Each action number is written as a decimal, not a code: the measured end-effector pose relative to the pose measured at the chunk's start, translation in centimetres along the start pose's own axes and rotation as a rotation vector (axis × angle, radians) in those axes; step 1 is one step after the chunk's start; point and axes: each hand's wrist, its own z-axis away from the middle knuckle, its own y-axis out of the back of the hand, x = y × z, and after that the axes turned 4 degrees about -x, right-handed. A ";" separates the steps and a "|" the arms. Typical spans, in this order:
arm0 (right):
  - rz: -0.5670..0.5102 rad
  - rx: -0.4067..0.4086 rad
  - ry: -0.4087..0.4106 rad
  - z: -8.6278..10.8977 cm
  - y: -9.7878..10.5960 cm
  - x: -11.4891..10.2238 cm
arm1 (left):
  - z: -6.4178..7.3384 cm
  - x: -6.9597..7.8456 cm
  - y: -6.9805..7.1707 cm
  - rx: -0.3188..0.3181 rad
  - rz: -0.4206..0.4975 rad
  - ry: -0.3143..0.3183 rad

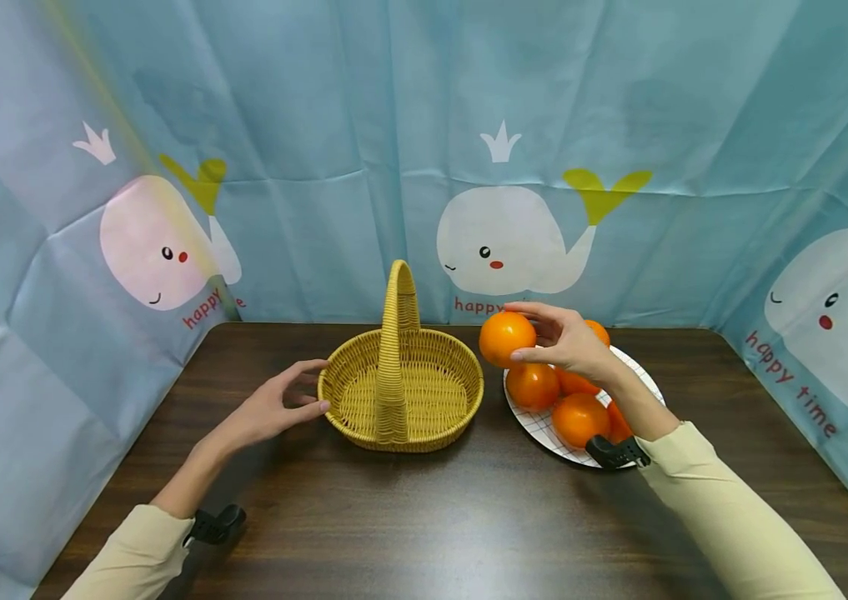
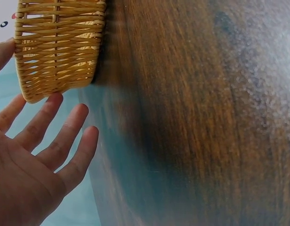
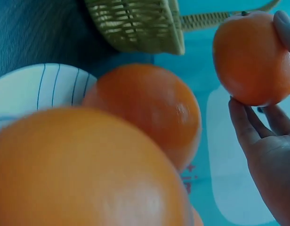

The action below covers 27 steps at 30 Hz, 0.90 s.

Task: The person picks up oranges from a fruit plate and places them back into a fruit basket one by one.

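Note:
An oval yellow wicker basket with a tall arched handle stands on the table. At its left end my left hand touches the rim with fingers spread; in the left wrist view the fingertips meet the woven wall. My right hand grips an orange between thumb and fingers, raised just right of the basket. The right wrist view shows this orange held at the fingertips. Below and beside that hand, several more oranges lie on a round plate, partly hidden by the forearm.
The dark wooden table reaches back to a light blue curtain printed with white whales. The plate has a white surface with dark grid lines. Black straps with small devices sit on both wrists.

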 end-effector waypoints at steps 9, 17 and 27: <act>0.002 -0.047 0.053 -1.2 -1.9 -0.1 | -0.1 -0.1 0.0 -0.004 0.009 -0.009; 0.030 -0.080 0.070 -2.3 -3.5 -0.2 | -0.1 -0.1 0.1 -0.012 0.010 -0.001; 0.091 -0.129 0.122 -2.4 -5.7 0.5 | 0.0 -0.1 0.0 -0.008 0.007 0.007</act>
